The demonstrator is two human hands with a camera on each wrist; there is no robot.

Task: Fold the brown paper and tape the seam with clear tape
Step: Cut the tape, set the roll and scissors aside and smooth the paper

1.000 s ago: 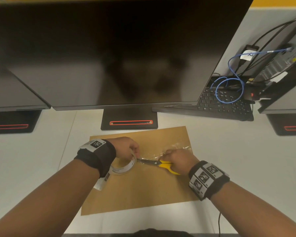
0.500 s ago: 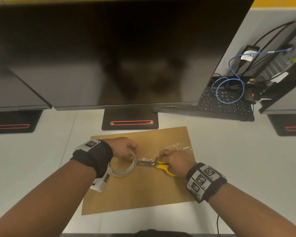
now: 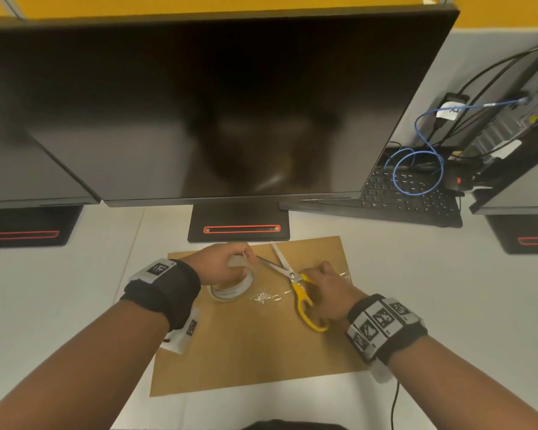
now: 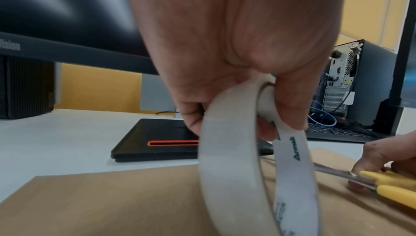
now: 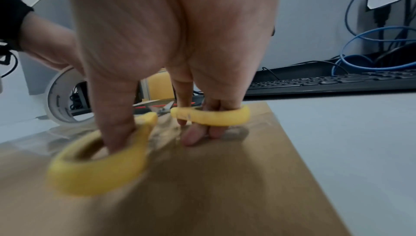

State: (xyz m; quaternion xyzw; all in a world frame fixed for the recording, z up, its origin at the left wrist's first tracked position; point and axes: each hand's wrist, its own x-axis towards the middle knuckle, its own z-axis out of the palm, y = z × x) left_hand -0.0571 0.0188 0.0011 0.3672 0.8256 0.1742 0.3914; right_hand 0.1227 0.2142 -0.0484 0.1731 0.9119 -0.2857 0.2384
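The folded brown paper [image 3: 249,342] lies flat on the white desk in front of me. My left hand [image 3: 224,265] grips the clear tape roll [image 3: 232,288] at its top rim, and the roll [image 4: 258,159] stands on edge on the paper. My right hand [image 3: 326,285] holds the yellow-handled scissors [image 3: 305,301], thumb and fingers through the loops [image 5: 211,117]. Their blades [image 3: 277,262] stand spread apart, pointing toward the roll. A crinkled strip of clear tape [image 3: 264,297] lies on the paper between the hands.
A large dark monitor [image 3: 218,107] on a black stand [image 3: 239,223] is just behind the paper. A black keyboard [image 3: 401,200], blue cable [image 3: 416,172] and a computer tower [image 4: 351,83] sit at the back right. White desk [image 3: 448,290] surrounds the paper.
The scissors' blades, nearly together before, are now spread wide and the scissors have swung to point away from me. The left hand and roll have shifted slightly farther back.
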